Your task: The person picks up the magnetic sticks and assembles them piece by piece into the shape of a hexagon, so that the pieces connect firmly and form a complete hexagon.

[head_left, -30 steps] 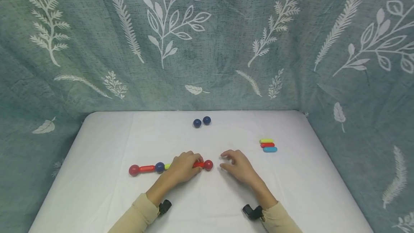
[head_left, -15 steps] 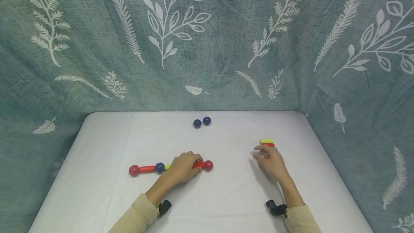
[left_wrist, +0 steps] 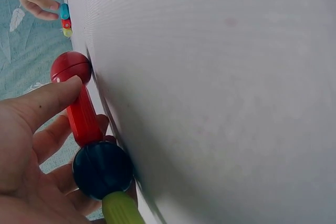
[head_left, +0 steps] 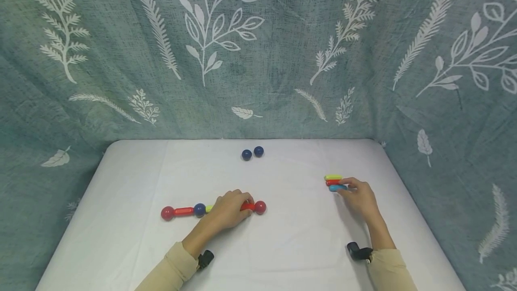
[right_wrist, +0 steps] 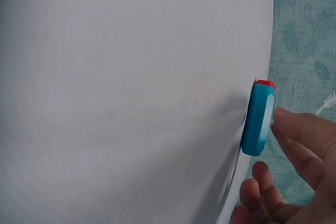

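A straight chain of toy magnetic rods and balls lies on the white table, with a red ball (head_left: 167, 213) at its left end, a red rod (head_left: 183, 211) and a dark blue ball (head_left: 199, 210). My left hand (head_left: 231, 209) covers its middle and holds the right part, thumb on the right-hand red rod (left_wrist: 84, 119) by the end red ball (left_wrist: 71, 68), other fingers curled behind. My right hand (head_left: 361, 198) is at the right end of a blue rod (head_left: 337, 188), thumb and fingers parted around it; in the right wrist view a gap shows between fingertips and blue rod.
Beyond the blue rod lie a red rod (head_left: 333, 182) and a yellow-green rod (head_left: 333, 177), side by side. Two loose dark blue balls (head_left: 247, 155) sit near the back edge of the table (head_left: 291, 237). A green leaf-patterned cloth (head_left: 282, 57) hangs behind.
My right hand has moved right from beside the chain's right end to the small group of rods. The left hand and the chain stay in place.
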The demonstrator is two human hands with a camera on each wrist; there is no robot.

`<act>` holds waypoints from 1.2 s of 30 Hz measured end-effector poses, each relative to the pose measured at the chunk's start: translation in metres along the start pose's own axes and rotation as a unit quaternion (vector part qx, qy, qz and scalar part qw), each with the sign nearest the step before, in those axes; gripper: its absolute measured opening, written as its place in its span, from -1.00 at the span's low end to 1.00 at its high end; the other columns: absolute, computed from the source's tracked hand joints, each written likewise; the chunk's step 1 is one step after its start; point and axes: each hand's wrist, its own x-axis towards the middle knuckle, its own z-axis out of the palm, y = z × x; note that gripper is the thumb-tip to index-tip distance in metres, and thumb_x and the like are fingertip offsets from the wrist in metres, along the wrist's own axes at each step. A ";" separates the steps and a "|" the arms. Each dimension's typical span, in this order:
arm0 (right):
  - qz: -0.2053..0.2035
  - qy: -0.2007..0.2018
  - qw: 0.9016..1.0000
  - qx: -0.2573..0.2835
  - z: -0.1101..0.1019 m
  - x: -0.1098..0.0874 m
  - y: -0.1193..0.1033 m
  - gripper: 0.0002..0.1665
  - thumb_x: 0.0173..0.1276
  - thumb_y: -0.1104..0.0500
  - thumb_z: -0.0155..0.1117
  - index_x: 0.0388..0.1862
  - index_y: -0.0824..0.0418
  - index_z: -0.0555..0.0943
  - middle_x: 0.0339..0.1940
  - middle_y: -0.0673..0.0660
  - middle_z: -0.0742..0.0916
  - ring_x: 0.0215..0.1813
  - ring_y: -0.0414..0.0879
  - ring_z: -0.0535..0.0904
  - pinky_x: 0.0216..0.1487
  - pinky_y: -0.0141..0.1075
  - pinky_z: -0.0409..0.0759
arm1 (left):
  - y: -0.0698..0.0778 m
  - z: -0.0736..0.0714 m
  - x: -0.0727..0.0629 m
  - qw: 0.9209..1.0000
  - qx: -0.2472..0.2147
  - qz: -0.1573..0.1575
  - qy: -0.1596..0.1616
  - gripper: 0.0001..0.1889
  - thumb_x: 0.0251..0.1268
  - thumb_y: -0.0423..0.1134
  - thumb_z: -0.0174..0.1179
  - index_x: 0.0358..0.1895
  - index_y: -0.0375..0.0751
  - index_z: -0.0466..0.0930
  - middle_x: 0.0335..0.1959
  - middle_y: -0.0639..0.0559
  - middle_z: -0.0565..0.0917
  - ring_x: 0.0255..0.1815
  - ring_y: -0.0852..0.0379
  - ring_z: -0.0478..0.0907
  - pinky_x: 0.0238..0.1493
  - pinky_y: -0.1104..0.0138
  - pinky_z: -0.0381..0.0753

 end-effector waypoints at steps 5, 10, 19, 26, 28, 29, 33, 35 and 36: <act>0.010 -0.007 1.000 -0.022 0.000 0.000 0.003 -0.63 0.39 0.19 0.32 0.10 0.36 0.61 0.15 0.58 0.56 0.18 0.48 0.47 0.00 0.22 0.51 | 0.001 0.000 0.000 1.000 -0.004 -0.003 -0.001 -0.75 0.29 -0.13 0.37 0.00 -0.01 0.68 -0.26 0.10 0.58 -0.23 0.13 0.44 -0.20 0.15 0.44; 0.011 -0.013 0.999 -0.030 0.000 0.000 0.006 -0.64 0.37 0.21 0.33 0.07 0.35 0.62 0.13 0.59 0.56 0.15 0.49 0.48 0.00 0.23 0.50 | 0.001 -0.001 0.001 1.000 -0.003 -0.002 -0.001 -0.75 0.29 -0.13 0.37 0.00 -0.01 0.68 -0.28 0.10 0.58 -0.26 0.14 0.44 -0.23 0.17 0.43; 0.015 -0.015 0.999 -0.038 0.001 0.001 0.008 -0.65 0.36 0.21 0.34 0.06 0.35 0.61 0.11 0.57 0.58 0.13 0.48 0.50 -0.01 0.22 0.50 | 0.003 -0.002 0.001 1.000 -0.002 -0.004 -0.004 -0.76 0.30 -0.13 0.36 0.00 -0.01 0.67 -0.28 0.10 0.57 -0.25 0.13 0.43 -0.21 0.17 0.43; 0.009 -0.016 0.999 -0.039 0.003 -0.003 0.005 -0.62 0.37 0.18 0.34 0.07 0.36 0.60 0.07 0.54 0.58 0.11 0.45 0.49 -0.04 0.20 0.50 | 0.002 -0.001 0.001 1.000 -0.001 -0.008 -0.006 -0.76 0.30 -0.12 0.36 -0.01 -0.01 0.68 -0.28 0.11 0.56 -0.24 0.13 0.43 -0.19 0.16 0.44; 0.008 -0.017 0.999 -0.030 0.005 -0.007 -0.001 -0.62 0.36 0.18 0.34 0.08 0.36 0.60 0.08 0.53 0.57 0.14 0.44 0.47 -0.01 0.21 0.49 | 0.002 0.000 0.001 1.000 -0.002 -0.010 -0.007 -0.76 0.30 -0.12 0.36 0.00 -0.01 0.68 -0.27 0.11 0.56 -0.23 0.12 0.43 -0.18 0.15 0.44; 0.006 -0.019 1.000 -0.023 0.006 -0.009 -0.004 -0.61 0.35 0.18 0.35 0.08 0.36 0.60 0.09 0.53 0.57 0.15 0.45 0.46 0.00 0.23 0.48 | 0.002 0.000 0.001 1.000 -0.003 -0.010 -0.006 -0.76 0.30 -0.12 0.36 0.00 -0.01 0.68 -0.27 0.11 0.57 -0.22 0.12 0.44 -0.17 0.14 0.44; -0.007 -0.025 1.000 0.001 0.014 -0.018 -0.019 -0.64 0.34 0.20 0.38 0.07 0.32 0.64 0.10 0.48 0.57 0.18 0.43 0.46 0.05 0.26 0.45 | 0.001 0.000 0.001 1.000 -0.003 -0.012 -0.006 -0.75 0.30 -0.12 0.36 0.00 -0.01 0.68 -0.26 0.11 0.57 -0.21 0.12 0.45 -0.16 0.13 0.45; -0.021 -0.027 0.999 0.005 0.018 -0.022 -0.027 -0.67 0.33 0.19 0.40 0.03 0.29 0.66 0.07 0.44 0.59 0.13 0.40 0.50 0.02 0.23 0.48 | 0.001 0.001 0.001 1.000 -0.001 -0.012 -0.006 -0.74 0.29 -0.12 0.36 0.01 -0.01 0.68 -0.26 0.12 0.57 -0.21 0.12 0.45 -0.16 0.13 0.46; -0.027 -0.027 0.999 0.007 0.020 -0.023 -0.031 -0.69 0.32 0.19 0.40 0.01 0.27 0.67 0.06 0.41 0.60 0.11 0.38 0.52 0.01 0.21 0.49 | 0.001 0.001 0.001 1.000 0.000 -0.012 -0.006 -0.74 0.30 -0.12 0.36 0.01 -0.01 0.68 -0.27 0.13 0.56 -0.21 0.13 0.45 -0.16 0.14 0.45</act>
